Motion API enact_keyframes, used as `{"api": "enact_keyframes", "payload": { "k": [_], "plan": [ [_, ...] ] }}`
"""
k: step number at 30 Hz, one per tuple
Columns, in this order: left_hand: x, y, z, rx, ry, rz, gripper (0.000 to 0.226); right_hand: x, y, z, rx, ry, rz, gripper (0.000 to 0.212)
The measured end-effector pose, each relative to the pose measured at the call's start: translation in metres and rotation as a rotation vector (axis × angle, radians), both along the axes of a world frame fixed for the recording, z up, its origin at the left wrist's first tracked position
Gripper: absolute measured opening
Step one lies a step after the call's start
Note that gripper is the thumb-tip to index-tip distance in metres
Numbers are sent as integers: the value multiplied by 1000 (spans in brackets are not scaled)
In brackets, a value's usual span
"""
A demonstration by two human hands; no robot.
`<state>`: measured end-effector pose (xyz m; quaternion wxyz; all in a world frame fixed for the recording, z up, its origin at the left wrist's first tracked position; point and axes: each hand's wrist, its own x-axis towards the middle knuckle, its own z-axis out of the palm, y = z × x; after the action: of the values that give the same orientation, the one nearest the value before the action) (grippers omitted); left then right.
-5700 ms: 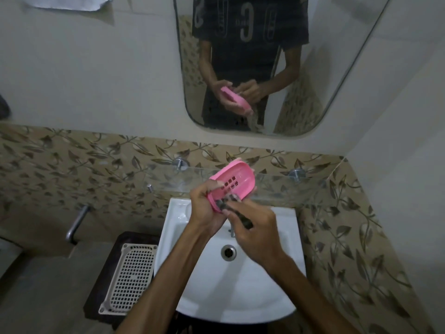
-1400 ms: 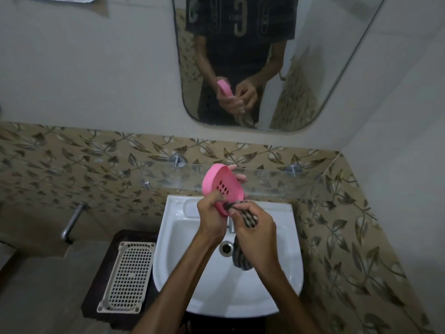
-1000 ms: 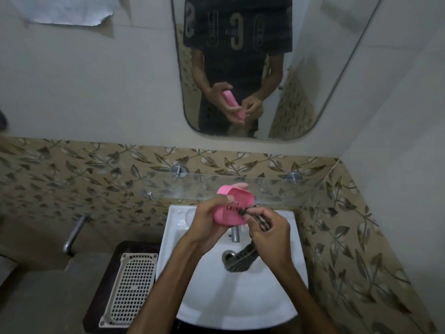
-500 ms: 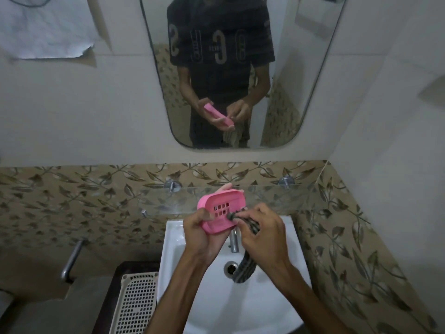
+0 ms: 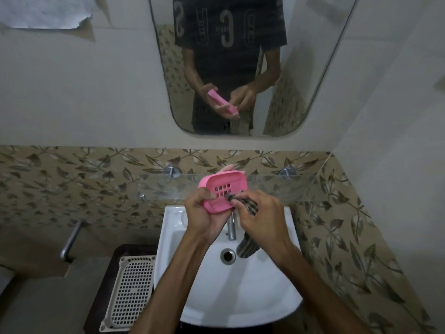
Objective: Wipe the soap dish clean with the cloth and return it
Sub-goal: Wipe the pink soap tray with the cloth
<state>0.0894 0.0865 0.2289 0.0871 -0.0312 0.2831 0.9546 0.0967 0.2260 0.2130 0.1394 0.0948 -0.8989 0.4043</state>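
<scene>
The left hand [image 5: 204,213] has its grip clenched round the near left end of the pink soap dish [image 5: 222,190], thumb on the rim, fingertips showing behind the far edge. The dish is held above the white sink [image 5: 265,297], hollow side tilted toward the camera, long axis running left to right. The right hand [image 5: 262,215] pinches the striped cloth [image 5: 248,239] against the slots; its tail hangs toward the drain.
</scene>
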Motion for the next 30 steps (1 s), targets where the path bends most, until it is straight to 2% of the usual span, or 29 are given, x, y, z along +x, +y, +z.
{"api": "enact_keyframes", "payload": {
  "k": [3,7,10,14,17,21,24,28,30],
  "plan": [
    [0,3,-1,12,13,3,98,-2,2,-1,-6,-18,-76,10],
    [-2,-2,-7,-1,-6,-6,97,6,-6,0,-45,-6,54,7],
    [-2,-1,-3,-28,16,-10,95,-2,1,-2,-21,19,-83,7],
    [-1,-4,-5,-55,-20,-23,90,6,-7,-3,-25,56,65,8],
    [-3,-5,-6,-69,-20,-28,81,-3,1,-6,17,21,-82,9],
    [-1,-8,-6,-95,-50,-12,90,7,-8,-8,29,67,66,9],
    [-2,-8,-6,-98,-37,-6,87,-1,-3,-10,46,40,-67,10],
    [-1,-12,-9,-124,-87,16,86,7,-11,-14,4,70,46,9],
    [0,-12,-7,-100,-64,4,88,1,-9,-13,-48,42,-36,10]
  ]
}}
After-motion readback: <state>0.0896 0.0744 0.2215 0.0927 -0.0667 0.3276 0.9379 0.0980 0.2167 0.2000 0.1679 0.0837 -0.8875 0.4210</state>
